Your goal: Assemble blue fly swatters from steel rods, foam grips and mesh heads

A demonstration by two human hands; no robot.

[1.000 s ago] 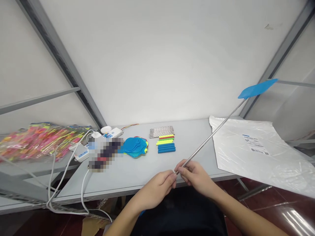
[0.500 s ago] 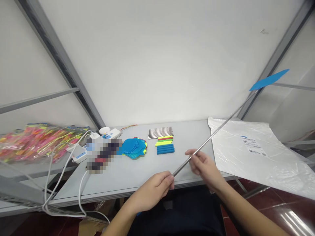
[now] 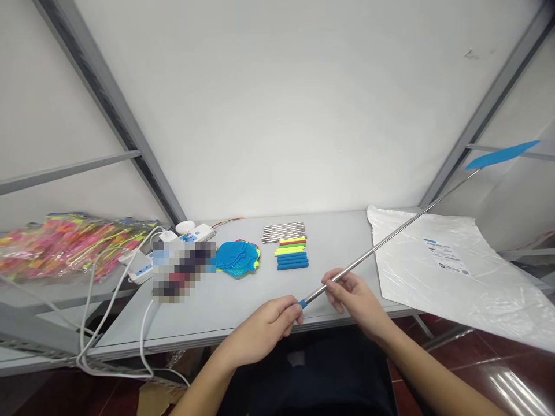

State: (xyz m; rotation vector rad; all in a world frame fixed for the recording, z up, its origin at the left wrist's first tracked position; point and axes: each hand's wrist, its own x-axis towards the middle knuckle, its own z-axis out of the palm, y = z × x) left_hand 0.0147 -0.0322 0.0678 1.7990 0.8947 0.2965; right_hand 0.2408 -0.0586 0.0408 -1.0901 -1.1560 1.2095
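Left of the white package [image 3: 411, 277], the person's left hand [image 3: 264, 326] is gripping the blue-sleeved end [image 3: 302, 303] of a metal swatter [image 3: 390, 236], while the right hand [image 3: 358, 300], nearer the package, is pinching the rod between thumb and fingers. The swatter is slanting upward across the package's far left corner, its blue flap [image 3: 503, 155] showing above the package's far edge. Farther left of the package, coloured tubes [image 3: 292, 262], metal rods [image 3: 284, 232] and stacked flaps [image 3: 236, 258] are lying.

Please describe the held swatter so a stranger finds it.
At the grey table, find the left hand and right hand. They hold the swatter, slanting up rightward. Unlike the loose heads piled on the table, its blue head tops a metal rod.
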